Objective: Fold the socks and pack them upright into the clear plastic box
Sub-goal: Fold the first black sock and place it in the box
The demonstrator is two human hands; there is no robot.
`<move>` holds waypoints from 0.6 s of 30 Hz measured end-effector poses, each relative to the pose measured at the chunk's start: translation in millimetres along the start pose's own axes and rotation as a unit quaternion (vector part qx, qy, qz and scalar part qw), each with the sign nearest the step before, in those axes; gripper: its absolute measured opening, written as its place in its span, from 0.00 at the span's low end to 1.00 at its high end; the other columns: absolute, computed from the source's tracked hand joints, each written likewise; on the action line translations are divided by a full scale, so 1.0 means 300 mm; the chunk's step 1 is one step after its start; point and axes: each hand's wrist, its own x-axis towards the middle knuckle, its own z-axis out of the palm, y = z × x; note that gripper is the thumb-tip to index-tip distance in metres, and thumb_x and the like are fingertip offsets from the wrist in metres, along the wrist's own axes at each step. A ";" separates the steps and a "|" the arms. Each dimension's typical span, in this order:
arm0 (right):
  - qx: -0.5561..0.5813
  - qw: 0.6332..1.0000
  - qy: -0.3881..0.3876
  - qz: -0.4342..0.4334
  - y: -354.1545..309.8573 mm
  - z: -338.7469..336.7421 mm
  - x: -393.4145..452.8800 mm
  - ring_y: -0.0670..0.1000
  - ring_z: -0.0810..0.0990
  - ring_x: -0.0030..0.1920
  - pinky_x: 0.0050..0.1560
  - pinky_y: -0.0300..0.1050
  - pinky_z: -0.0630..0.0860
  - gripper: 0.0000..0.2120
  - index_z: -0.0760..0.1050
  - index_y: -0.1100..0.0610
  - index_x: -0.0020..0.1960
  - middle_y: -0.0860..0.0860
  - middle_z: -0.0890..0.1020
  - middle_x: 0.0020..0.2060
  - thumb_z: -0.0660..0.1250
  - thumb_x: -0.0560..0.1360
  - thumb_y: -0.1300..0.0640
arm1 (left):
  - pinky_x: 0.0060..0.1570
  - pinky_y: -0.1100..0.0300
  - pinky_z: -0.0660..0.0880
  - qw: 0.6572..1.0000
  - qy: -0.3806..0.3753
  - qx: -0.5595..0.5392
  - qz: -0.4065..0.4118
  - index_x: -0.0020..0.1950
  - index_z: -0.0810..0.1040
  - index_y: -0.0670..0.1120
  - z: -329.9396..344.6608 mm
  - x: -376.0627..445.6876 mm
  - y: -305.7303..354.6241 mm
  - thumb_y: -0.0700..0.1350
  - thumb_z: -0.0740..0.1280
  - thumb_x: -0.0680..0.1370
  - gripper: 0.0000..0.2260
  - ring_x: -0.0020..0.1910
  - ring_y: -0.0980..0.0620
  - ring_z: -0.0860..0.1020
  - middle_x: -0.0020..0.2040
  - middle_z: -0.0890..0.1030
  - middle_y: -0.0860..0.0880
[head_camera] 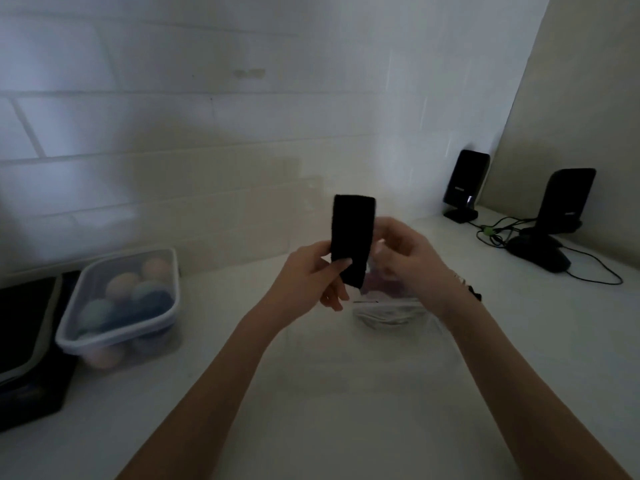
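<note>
My left hand [311, 278] pinches a folded black sock [353, 233] and holds it upright above the white counter. Just right of the sock is my right hand [401, 258], blurred, with its fingers curled; I cannot tell whether it touches the sock. Beneath the hands a pale heap of socks [391, 310] lies on the counter, with something purplish in it. A clear plastic box [69, 336] stands at the left with several rolled socks in it, in orange, blue and green.
A dark flat thing [24, 341] lies at the far left beside the box. Two black speakers [465, 183] [561, 202], a dark mouse [540, 256] and cables [495, 232] sit at the back right. A tiled wall runs behind the counter.
</note>
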 end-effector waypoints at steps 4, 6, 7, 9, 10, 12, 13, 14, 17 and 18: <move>-0.004 0.999 -0.035 -0.014 0.040 0.025 -0.006 0.55 0.80 0.42 0.40 0.40 0.79 0.12 0.76 0.52 0.51 0.49 0.82 0.41 0.70 0.71 0.65 | 0.24 0.64 0.69 0.997 -0.023 0.062 0.027 0.52 0.75 0.50 0.003 -0.002 -0.015 0.41 0.61 0.79 0.07 0.20 0.54 0.72 0.23 0.78 0.51; -0.007 0.999 -0.039 -0.020 0.041 0.031 -0.007 0.44 0.82 0.44 0.46 0.35 0.78 0.14 0.76 0.50 0.51 0.41 0.84 0.41 0.68 0.72 0.67 | 0.25 0.66 0.66 0.995 -0.021 0.085 0.039 0.50 0.75 0.51 0.010 -0.010 -0.011 0.40 0.61 0.78 0.07 0.20 0.57 0.70 0.22 0.76 0.52; -0.022 0.999 -0.040 -0.020 0.041 0.032 -0.007 0.41 0.82 0.45 0.47 0.34 0.77 0.14 0.76 0.49 0.51 0.39 0.84 0.41 0.67 0.72 0.66 | 0.25 0.67 0.65 0.995 -0.011 0.091 0.043 0.49 0.76 0.50 0.012 -0.014 -0.012 0.40 0.62 0.77 0.06 0.20 0.57 0.70 0.21 0.75 0.52; -0.037 0.999 -0.034 -0.017 0.053 0.030 -0.009 0.38 0.82 0.43 0.45 0.32 0.77 0.13 0.76 0.50 0.50 0.38 0.84 0.39 0.66 0.73 0.67 | 0.27 0.65 0.66 0.993 0.023 0.099 0.055 0.49 0.77 0.46 0.011 -0.020 -0.016 0.42 0.64 0.76 0.04 0.22 0.56 0.72 0.22 0.75 0.52; -0.023 0.999 -0.025 -0.014 0.049 0.032 -0.012 0.38 0.82 0.41 0.43 0.31 0.77 0.13 0.77 0.51 0.49 0.38 0.85 0.37 0.65 0.73 0.68 | 0.28 0.65 0.67 0.992 0.041 0.097 0.063 0.48 0.78 0.45 0.010 -0.023 -0.017 0.43 0.66 0.76 0.04 0.22 0.56 0.72 0.22 0.75 0.51; 0.011 1.000 -0.005 -0.002 0.048 0.031 -0.019 0.40 0.83 0.39 0.40 0.33 0.78 0.11 0.78 0.53 0.48 0.41 0.85 0.36 0.64 0.74 0.67 | 0.27 0.66 0.66 0.991 0.064 0.088 0.080 0.46 0.77 0.44 0.010 -0.030 -0.010 0.45 0.67 0.75 0.04 0.21 0.56 0.71 0.23 0.75 0.48; 0.017 1.000 0.003 0.006 0.044 0.031 -0.024 0.41 0.83 0.38 0.39 0.34 0.79 0.09 0.79 0.53 0.47 0.43 0.85 0.35 0.64 0.74 0.65 | 0.27 0.67 0.66 0.990 0.074 0.081 0.089 0.46 0.77 0.45 0.011 -0.033 -0.005 0.45 0.68 0.75 0.04 0.21 0.57 0.70 0.23 0.75 0.47; 0.018 1.000 0.010 0.004 0.040 0.033 -0.026 0.42 0.83 0.38 0.39 0.35 0.79 0.07 0.79 0.54 0.47 0.45 0.85 0.35 0.65 0.74 0.63 | 0.26 0.68 0.66 0.990 0.083 0.069 0.093 0.46 0.76 0.47 0.012 -0.036 0.001 0.46 0.68 0.75 0.04 0.20 0.58 0.69 0.23 0.75 0.47; 0.001 0.999 0.042 -0.027 0.030 0.043 -0.035 0.54 0.77 0.31 0.37 0.42 0.74 0.24 0.77 0.72 0.45 0.67 0.78 0.33 0.69 0.72 0.49 | 0.20 0.66 0.65 0.992 0.094 0.015 0.078 0.44 0.77 0.51 0.012 -0.038 0.009 0.44 0.69 0.75 0.02 0.16 0.56 0.68 0.21 0.76 0.51; -0.005 0.999 0.039 -0.036 0.024 0.047 -0.039 0.56 0.72 0.29 0.34 0.40 0.70 0.34 0.72 0.78 0.43 0.68 0.73 0.31 0.68 0.71 0.42 | 0.19 0.66 0.65 0.994 0.089 -0.003 0.067 0.44 0.77 0.50 0.010 -0.036 0.010 0.44 0.68 0.75 0.02 0.15 0.54 0.69 0.21 0.76 0.50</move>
